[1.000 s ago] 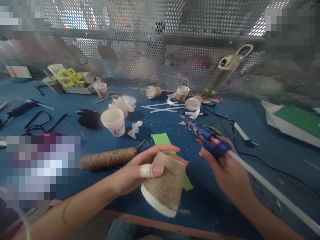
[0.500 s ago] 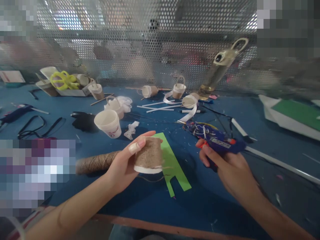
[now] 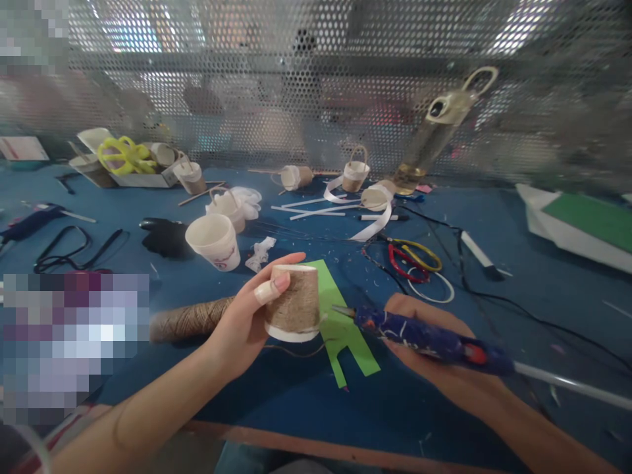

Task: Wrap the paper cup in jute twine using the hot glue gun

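Between the thumb and fingers of my left hand (image 3: 251, 309) is a paper cup (image 3: 296, 299) wrapped in brown twine, its white rim facing down and a loose strand trailing below. My right hand (image 3: 429, 336) grips a blue glue gun (image 3: 419, 336) with a white glue stick (image 3: 567, 385) out of its back end. The gun's nozzle points left at the cup, a short gap away. Behind the cup lies a green paper cutout (image 3: 340, 322) on the table. A spool of brown twine (image 3: 192, 319) rests beside my left wrist.
A plain white cup (image 3: 212, 240), lace scrap (image 3: 261, 253) and black glove (image 3: 165, 238) lie left of centre. Pliers (image 3: 415, 260) and a black cord (image 3: 533, 306) are at right. Small twine baskets (image 3: 355, 176), white ribbon (image 3: 375, 224) and a bottle (image 3: 434, 141) stand before the perforated metal screen (image 3: 276, 85).
My right hand has brought the glue gun down and left, turning its nozzle toward the cup. The pliers behind it have come into view. My left hand and the cup have barely moved.
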`<control>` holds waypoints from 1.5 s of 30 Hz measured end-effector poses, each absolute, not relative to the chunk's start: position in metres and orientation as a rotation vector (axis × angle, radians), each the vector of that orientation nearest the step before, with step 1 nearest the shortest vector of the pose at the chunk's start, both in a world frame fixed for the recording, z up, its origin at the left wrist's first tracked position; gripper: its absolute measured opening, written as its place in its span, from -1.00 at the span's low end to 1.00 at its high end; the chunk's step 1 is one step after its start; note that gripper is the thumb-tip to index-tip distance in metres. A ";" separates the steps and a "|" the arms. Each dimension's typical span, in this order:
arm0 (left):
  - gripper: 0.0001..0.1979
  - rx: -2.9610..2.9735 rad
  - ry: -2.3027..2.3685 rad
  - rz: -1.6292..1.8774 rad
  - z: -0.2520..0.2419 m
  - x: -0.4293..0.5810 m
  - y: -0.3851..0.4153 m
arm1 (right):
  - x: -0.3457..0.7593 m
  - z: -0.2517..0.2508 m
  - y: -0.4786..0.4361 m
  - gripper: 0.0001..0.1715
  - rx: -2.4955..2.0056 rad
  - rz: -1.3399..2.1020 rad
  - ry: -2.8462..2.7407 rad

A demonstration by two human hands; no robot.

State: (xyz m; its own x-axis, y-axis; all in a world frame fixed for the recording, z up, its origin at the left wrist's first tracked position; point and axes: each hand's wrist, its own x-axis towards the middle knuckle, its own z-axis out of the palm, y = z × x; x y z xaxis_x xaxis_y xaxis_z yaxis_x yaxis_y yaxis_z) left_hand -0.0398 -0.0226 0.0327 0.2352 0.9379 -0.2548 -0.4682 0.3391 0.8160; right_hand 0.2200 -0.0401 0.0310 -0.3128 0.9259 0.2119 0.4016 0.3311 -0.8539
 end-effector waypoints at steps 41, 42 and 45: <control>-0.60 0.729 0.912 1.104 0.033 -0.034 -0.027 | 0.227 0.020 -0.046 -0.66 -1.049 0.673 -2.141; -0.60 0.727 0.913 1.108 0.033 -0.034 -0.027 | 0.227 0.020 -0.046 -0.65 -1.054 0.668 -2.139; -0.61 0.720 0.900 1.117 0.034 -0.034 -0.027 | 0.227 0.021 -0.045 -0.63 -1.064 0.667 -2.131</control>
State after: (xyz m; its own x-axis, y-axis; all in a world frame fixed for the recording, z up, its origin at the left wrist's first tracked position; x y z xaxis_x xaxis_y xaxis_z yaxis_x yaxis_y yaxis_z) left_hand -0.0343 -0.0268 0.0336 0.1739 0.9557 -0.2375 -0.4353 0.2909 0.8520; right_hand 0.2270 -0.0451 0.0211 -0.4547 0.8288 0.3262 0.4947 0.5396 -0.6813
